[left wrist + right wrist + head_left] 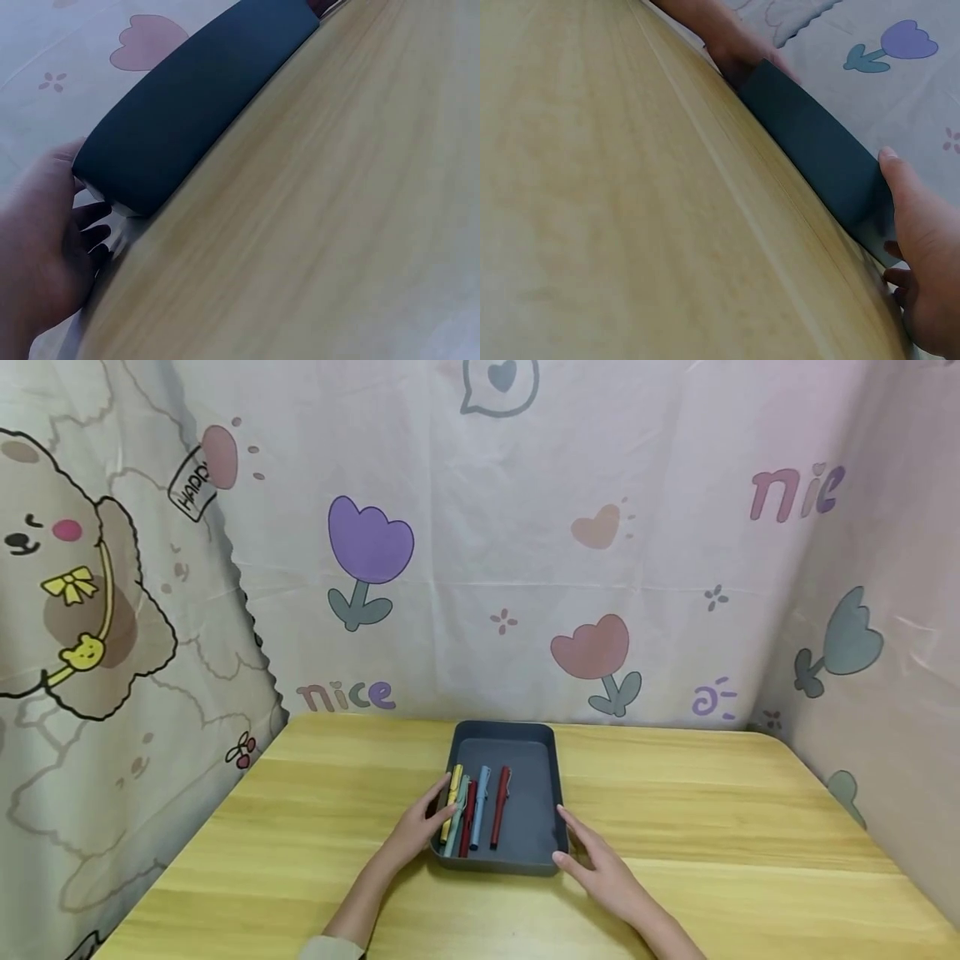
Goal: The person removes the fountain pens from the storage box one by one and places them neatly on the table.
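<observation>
A dark grey rectangular tray lies on the wooden table with several capped pens in it. A yellow pen, a pale green pen, a red pen and a blue pen lie close together along its left side. Another red pen lies a little apart, nearer the middle. My left hand holds the tray's left wall, thumb over the rim above the pens. At the front right corner my right hand holds the tray, its thumb at the rim and its fingers along the outer side.
The light wooden table spreads out on both sides of the tray. Behind it hangs a pale printed curtain with flowers and hearts, and more printed cloth closes off the left side.
</observation>
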`<state>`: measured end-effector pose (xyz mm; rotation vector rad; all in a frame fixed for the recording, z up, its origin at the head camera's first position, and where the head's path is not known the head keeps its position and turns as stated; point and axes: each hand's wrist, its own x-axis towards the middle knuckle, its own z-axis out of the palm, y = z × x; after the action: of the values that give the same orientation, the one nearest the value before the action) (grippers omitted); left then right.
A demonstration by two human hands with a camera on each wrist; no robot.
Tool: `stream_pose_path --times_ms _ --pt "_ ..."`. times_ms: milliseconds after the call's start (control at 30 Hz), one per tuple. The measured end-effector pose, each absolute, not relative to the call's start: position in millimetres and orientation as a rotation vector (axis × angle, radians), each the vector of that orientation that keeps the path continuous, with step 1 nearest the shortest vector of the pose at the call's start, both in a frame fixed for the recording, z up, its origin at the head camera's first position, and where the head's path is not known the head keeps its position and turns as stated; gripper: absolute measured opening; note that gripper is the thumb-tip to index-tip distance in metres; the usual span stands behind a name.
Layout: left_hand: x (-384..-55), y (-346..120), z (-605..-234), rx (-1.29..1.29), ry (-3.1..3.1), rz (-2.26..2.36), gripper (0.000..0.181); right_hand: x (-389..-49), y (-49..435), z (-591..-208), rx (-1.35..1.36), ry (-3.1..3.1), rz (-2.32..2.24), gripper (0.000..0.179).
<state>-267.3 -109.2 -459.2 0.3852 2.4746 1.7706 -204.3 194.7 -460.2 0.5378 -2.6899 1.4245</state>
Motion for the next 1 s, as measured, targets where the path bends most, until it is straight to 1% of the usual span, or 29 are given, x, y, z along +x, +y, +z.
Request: stream_pose_path --times_ms 167,300,467,600,733,1000 --pt "-268.7 -111.5 -457.7 0.366 2.479 1.768 0.064 -206.7 191.6 -456.8 0.516 -2.667 1.387 0.061" --pt "-268.0 -112.0 -457.7 0.365 2.473 1.780 0.064 -213.1 183.3 -439.8 0.497 -2.574 1.359 0.055" --pt "-267.7 -110.1 -458.1 0.395 2.461 1.771 0.064 -234.1 165.4 -411.5 0.508 -2.546 1.349 0.042" --pt "-268.0 -110.3 -459.3 0.400 2.475 1.765 0.063 -254.1 150.8 -401.3 0.622 -2.614 1.396 0.036" --pt "-267.7 -111.7 -459.4 0.413 2.509 1.740 0.062 -268.1 140.1 -403.2 0.679 -2.688 1.427 0.033" --pt "-267.6 -110.8 -458.4 0.416 2.479 1.747 0.063 -280.0 124.9 -416.5 0.602 -2.781 1.587 0.027"
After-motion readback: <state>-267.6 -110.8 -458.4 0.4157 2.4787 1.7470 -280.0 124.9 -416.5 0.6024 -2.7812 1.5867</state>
